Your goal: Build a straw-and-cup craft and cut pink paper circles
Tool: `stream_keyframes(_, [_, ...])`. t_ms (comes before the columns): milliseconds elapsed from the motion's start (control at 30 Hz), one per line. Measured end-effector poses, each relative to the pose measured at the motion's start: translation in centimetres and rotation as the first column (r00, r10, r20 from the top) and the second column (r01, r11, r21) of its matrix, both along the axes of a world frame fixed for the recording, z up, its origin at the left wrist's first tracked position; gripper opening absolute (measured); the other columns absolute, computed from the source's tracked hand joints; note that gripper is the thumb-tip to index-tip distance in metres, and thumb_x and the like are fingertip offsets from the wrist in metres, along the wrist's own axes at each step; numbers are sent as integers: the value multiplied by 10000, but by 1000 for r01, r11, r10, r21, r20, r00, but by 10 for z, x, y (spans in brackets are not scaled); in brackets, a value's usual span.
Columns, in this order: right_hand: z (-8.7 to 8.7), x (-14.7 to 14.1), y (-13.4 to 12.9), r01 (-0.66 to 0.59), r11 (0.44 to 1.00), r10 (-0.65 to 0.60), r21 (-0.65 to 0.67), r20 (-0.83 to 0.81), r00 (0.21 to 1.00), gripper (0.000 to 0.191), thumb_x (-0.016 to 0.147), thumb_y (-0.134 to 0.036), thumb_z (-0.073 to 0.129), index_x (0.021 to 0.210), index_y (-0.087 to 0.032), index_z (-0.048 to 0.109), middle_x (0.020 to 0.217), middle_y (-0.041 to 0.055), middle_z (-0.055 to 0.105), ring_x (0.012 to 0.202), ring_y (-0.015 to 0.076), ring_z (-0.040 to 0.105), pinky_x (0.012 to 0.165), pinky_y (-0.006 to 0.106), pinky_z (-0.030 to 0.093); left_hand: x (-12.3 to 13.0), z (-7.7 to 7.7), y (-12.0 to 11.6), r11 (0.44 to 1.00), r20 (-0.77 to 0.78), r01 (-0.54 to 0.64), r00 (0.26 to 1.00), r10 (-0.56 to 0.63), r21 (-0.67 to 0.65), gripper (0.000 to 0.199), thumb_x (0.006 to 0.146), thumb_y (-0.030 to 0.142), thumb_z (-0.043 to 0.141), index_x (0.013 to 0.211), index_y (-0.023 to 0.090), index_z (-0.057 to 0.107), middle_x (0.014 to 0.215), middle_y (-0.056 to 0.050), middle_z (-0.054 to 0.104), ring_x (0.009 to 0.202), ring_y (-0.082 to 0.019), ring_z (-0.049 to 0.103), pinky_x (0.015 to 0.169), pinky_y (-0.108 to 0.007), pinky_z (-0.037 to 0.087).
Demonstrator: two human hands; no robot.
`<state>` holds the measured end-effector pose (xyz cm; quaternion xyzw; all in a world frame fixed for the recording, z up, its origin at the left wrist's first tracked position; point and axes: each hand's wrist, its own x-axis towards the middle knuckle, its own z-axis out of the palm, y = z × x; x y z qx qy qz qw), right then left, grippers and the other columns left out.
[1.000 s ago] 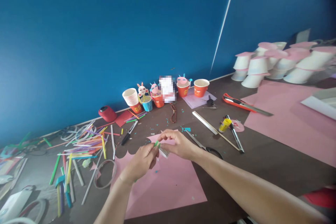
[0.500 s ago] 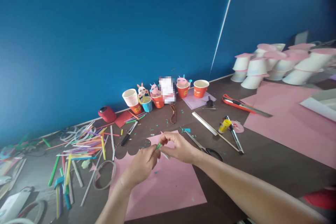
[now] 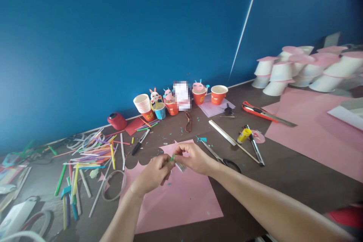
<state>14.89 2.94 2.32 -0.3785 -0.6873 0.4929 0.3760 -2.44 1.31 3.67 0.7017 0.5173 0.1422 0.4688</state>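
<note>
Both hands meet over a pink paper sheet [image 3: 184,204] with a scalloped upper left edge. My left hand [image 3: 155,172] pinches a small green piece [image 3: 172,157] from the left. My right hand [image 3: 193,157] has its thumb and fingertips closed on the same piece from the right. Below the right fingers a pale striped strip [image 3: 180,166] shows; which fingers hold it is hidden. Scissors [image 3: 219,157] lie open just right of the right hand, beside a blue scrap [image 3: 202,139].
Colourful strips [image 3: 93,155] and a tape ring [image 3: 114,185] lie left. Paper cups [image 3: 219,95] with small figures line the wall. An orange cutter [image 3: 259,112], yellow glue pot [image 3: 244,135], pens and pink sheets [image 3: 314,132] are right, below stacked white cups [image 3: 279,77].
The fingertips have shifted slightly around the green piece, and more of the pale striped strip shows under the right hand. The view has moved a little.
</note>
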Motion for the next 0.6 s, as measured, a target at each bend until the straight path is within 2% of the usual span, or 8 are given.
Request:
stream_keyframes(100, [-1,1,2,32,999,-32,-2,10,999,108,736,-175,510,646,-151,564,601,-26,529,587,91,460,566,197,358,-1,-1,1,999,101,-29,994,32,-38,212,809,378,431,780,172,474,611,13,578,457,-105,536,486,-221,391])
stream_keyframes(200, [-1,2,3,61,998,-61,1,25,998,95,731,-169,510,666,-147,576,612,-22,536,597,95,465,573,198,358,0,-2,3,998,142,-68,988,68,-8,210,799,346,453,786,149,525,713,-44,625,563,-135,590,555,-245,433])
stream_keyframes(333, [-3,1,3,86,996,-87,15,34,996,98,735,-178,514,662,-148,572,608,-24,531,598,96,461,575,199,357,1,-7,5,992,155,-120,981,114,31,211,783,326,485,757,134,568,689,-60,638,625,-159,608,600,-260,449])
stream_keyframes(600, [-6,-1,2,113,994,-113,4,26,993,105,740,-206,529,671,-148,584,616,-19,539,607,101,465,581,207,364,4,-6,4,982,103,-172,981,164,78,260,787,362,472,767,140,605,667,-42,642,543,-135,584,542,-241,423])
